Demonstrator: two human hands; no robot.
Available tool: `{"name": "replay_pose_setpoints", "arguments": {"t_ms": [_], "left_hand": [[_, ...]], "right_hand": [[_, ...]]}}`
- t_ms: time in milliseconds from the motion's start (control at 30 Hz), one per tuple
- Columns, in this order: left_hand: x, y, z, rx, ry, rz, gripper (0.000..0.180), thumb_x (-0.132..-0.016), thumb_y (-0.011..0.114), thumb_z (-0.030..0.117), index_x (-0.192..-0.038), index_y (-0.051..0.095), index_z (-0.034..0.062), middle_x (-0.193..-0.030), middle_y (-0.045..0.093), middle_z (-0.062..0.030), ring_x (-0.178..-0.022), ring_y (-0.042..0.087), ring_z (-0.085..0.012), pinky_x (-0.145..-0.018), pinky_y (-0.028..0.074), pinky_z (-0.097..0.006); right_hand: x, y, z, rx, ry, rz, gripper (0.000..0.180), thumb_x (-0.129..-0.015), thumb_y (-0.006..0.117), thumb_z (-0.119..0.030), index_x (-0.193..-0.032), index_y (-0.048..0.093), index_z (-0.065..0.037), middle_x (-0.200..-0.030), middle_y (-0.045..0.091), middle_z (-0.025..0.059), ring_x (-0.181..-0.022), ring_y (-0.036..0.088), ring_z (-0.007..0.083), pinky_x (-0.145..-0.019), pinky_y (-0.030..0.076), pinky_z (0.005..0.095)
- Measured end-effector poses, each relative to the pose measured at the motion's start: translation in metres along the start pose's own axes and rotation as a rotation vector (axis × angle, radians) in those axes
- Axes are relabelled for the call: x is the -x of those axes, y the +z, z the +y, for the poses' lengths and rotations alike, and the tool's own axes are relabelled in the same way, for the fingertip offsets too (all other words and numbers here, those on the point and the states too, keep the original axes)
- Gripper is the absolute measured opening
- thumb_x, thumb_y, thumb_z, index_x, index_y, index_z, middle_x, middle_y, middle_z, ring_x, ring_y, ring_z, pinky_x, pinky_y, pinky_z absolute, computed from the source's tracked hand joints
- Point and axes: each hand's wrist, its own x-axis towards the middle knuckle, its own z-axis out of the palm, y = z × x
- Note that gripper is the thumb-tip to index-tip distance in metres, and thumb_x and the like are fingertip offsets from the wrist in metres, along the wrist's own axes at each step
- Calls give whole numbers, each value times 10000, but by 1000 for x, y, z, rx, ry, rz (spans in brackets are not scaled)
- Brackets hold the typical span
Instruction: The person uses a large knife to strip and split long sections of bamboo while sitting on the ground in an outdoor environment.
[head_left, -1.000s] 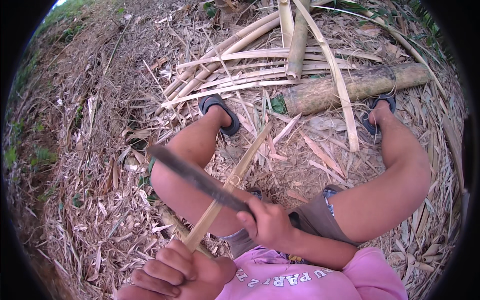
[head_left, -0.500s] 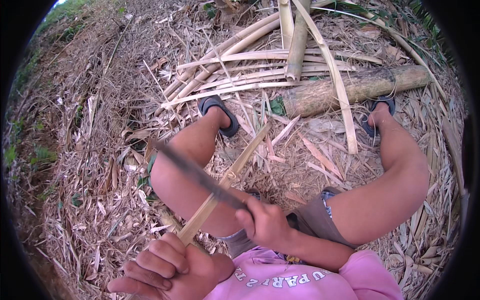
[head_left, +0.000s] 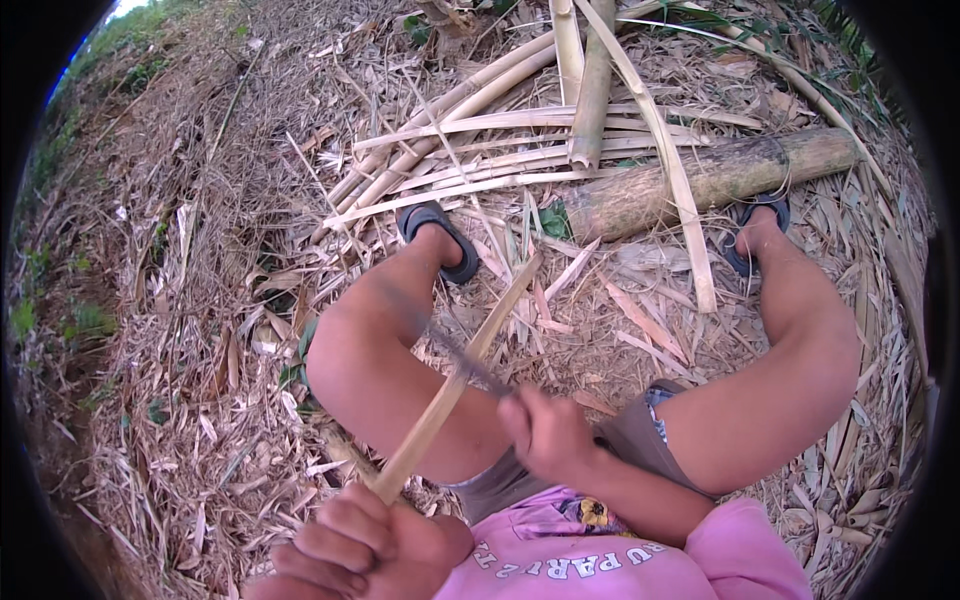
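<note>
Seated person, knees apart, working a bamboo strip (head_left: 455, 385). Left hand (head_left: 375, 540) is clenched round the strip's near end at the bottom edge; the strip runs up and away, tip near the left sandal (head_left: 440, 238), crossing over the left knee. Right hand (head_left: 545, 435) is clenched on the handle of a knife (head_left: 470, 362), blade blurred.

What changed: a second ago the dark blade stuck out long to the left, above the left thigh, sharp and clear. Now only a short, smeared length of it shows just beside the strip, and the right hand sits closer to the strip. Judged: the blade has been drawn back along the strip in a shaving stroke, so the shaving goes on, strip not yet finished. Left hand has also slid slightly lower and left, fingers more spread on the strip. Strip angle about the same.

Unchanged: split bamboo slats (head_left: 500, 160) piled ahead of the feet, a thick bamboo log (head_left: 710, 180) lying beside the right sandal (head_left: 755, 225), dry leaves and shavings all over the ground (head_left: 200, 330).
</note>
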Motion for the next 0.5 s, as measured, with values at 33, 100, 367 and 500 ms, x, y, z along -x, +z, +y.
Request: {"name": "replay_pose_setpoints", "arguments": {"t_ms": [33,100,367,500], "left_hand": [[4,-1,-1,-4,-11,-4,526,-1084,293,384,-607,315,165,-498,279,27,-407,224,-80,-441,209,-240],[3,-1,-4,-56,-9,70,521,-1086,300,365,-605,313,164,-499,281,27,-410,223,-77,-446,216,-246],[-3,-16,0,-60,-14,71,532,-1084,313,364,-590,298,167,-490,274,18,-413,212,-81,-452,205,-237],[-10,-16,-3,12,-77,43,539,-1083,307,375,-585,297,169,-484,266,15,-412,216,-90,-449,204,-240]], "right_hand": [[9,-4,-12,-58,-158,30,455,-1000,497,-417,-862,604,2,-618,609,197,-576,639,401,-512,504,475],[10,-10,-29,-155,-353,53,402,-1018,475,-336,-859,607,9,-637,596,223,-585,611,433,-516,481,478],[10,-1,-24,-165,-314,-30,387,-1011,495,-352,-885,596,0,-636,597,219,-578,625,422,-501,494,459],[-3,4,-5,-75,-40,-11,396,-982,543,-385,-935,605,3,-635,603,202,-592,644,392,-528,518,448]]}}
